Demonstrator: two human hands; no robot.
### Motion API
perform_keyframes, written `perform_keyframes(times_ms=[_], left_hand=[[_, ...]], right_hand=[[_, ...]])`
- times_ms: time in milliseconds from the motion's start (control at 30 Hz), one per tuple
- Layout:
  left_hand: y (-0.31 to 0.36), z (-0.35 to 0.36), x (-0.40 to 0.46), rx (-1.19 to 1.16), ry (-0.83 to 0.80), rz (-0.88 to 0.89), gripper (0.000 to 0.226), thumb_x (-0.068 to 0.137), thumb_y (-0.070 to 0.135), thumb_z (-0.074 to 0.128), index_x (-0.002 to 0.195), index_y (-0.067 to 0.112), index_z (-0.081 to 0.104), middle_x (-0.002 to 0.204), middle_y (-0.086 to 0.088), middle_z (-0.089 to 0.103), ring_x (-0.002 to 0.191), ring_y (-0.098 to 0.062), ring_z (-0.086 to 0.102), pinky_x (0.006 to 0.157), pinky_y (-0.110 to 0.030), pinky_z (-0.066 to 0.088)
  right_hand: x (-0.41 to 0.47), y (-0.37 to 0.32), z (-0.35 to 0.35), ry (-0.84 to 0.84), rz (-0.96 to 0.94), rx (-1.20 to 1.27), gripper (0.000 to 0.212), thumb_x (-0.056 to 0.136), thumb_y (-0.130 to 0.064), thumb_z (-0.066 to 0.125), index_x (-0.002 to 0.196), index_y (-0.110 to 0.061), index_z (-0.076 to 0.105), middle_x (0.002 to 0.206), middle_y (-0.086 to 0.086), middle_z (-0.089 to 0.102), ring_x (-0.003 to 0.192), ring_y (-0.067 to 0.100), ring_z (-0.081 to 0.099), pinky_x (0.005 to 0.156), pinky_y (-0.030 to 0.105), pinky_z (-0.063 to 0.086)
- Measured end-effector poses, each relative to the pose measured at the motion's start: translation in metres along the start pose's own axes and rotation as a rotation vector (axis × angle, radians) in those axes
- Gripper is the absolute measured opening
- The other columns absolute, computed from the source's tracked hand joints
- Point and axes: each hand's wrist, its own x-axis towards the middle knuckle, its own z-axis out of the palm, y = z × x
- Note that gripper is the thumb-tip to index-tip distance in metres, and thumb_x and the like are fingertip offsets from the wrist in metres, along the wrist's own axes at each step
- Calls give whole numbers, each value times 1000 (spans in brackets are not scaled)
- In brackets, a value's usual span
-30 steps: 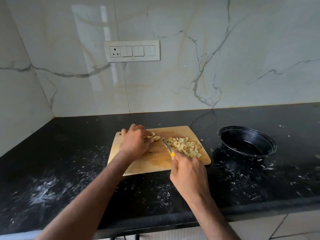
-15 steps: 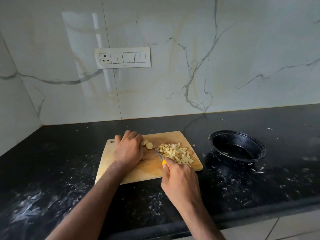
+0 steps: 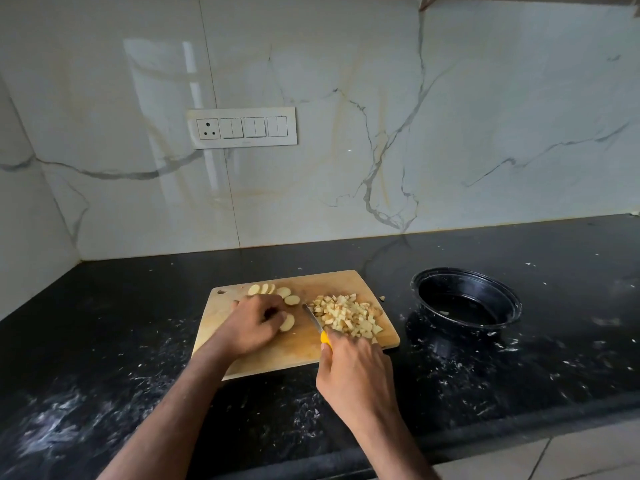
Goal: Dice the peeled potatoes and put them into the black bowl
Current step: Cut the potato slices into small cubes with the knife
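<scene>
Left hand curls over potato slices, pinching one, it seems. Right hand grips the knife beside the diced pile; black bowl sits right of the cutting board.

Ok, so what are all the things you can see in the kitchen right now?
cutting board: one, light wood, on the counter
potato slices: several, pale yellow, board's far left
diced potato: one pile, pale yellow, board's right
knife: one, yellow handle, between slices and pile
black bowl: one, right of the board
counter: one, black, speckled white
switch panel: one, white, on the marble wall
left hand: on the slices
right hand: grips the knife
</scene>
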Motion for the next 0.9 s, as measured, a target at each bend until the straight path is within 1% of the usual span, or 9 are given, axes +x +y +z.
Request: perform_keyframes(times_ms=[100,167,267,333,433,633,733,833,900], left_hand=[[-2,-1,0,-23,51,51,7,84,32,66,90,31,68,82,17,64,80,-4,57,81,-37,48],[0,-2,-2,-21,45,64,12,85,25,75,93,33,72,85,19,65,81,-2,58,76,-31,48],[1,-6,-5,-58,14,92,10,83,30,79,93,29,78,90,14,72,84,-4,64,74,-27,52],[1,-9,-6,-103,-39,123,12,79,26,82,91,26,79,84,7,73,75,-6,63,68,-27,52],[1,-10,-7,-128,-84,148,15,77,18,84,90,21,78,76,2,68,68,-5,58,61,-21,47],[3,-7,-6,-157,-86,126,14,77,17,84,86,21,75,79,-1,69,70,-6,59,65,-26,50],[4,-5,-7,-148,-80,111,15,77,18,85,88,22,75,79,2,69,70,-5,59,64,-23,49],[8,-1,-9,-164,12,56,17,77,21,87,89,22,76,80,4,69,71,-5,58,63,-19,48],[9,3,-11,-152,63,43,17,77,23,86,91,22,77,81,4,69,73,-8,59,65,-21,49]], right_hand=[[0,-1,-1,-8,-9,-7,25,101,-35,45,115,-24,63,95,-3,71,86,14,68,69,22,47],[0,-1,-1,-7,-12,-21,25,101,-34,45,113,-23,64,95,-3,71,86,13,68,69,22,47],[0,-2,-1,10,-16,-22,25,101,-32,47,115,-23,65,93,-3,72,84,13,69,71,24,51],[0,-2,0,10,-44,-3,27,100,-31,48,119,-23,66,92,-3,73,81,13,69,71,23,52],[-1,-3,2,-31,-68,-20,26,100,-30,48,116,-23,66,90,-3,72,80,13,69,73,24,55],[0,-4,3,-6,-40,-25,24,98,-28,52,115,-21,67,89,-1,73,80,14,69,72,26,55],[1,-3,4,0,-22,-23,22,97,-26,53,112,-21,69,87,-1,73,78,15,70,71,27,58],[1,-2,4,22,-73,4,25,98,-28,54,117,-21,68,84,-2,73,74,13,69,68,24,55],[-2,-2,4,5,-140,14,27,99,-29,52,120,-20,67,82,-4,72,70,12,67,65,21,52]])
